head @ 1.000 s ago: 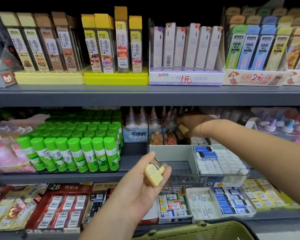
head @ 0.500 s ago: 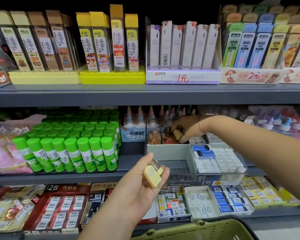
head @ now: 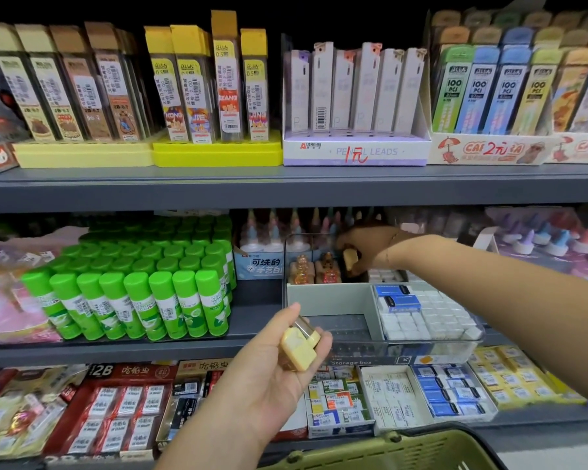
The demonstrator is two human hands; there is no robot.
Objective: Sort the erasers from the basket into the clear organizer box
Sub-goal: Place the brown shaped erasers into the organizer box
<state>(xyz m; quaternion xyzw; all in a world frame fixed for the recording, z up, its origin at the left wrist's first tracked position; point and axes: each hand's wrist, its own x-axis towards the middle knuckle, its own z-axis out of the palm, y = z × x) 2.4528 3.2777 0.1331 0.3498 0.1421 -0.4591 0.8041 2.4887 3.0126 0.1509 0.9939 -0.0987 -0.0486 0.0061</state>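
The green plastic basket (head: 404, 449) is nearest. Above it, the left hand (head: 272, 378) curls its grip round pale yellow square erasers (head: 299, 347). Farther back, the right hand (head: 364, 247) pinches a small tan eraser (head: 349, 258) over the clear plastic organizer box (head: 326, 296).

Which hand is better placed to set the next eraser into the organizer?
Right: the right hand pinches a yellow eraser at the back of the organizer box; the left hand holds erasers short of it.

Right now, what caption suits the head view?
Right hand pinches a yellow eraser over the clear organizer box; left hand holds more erasers.
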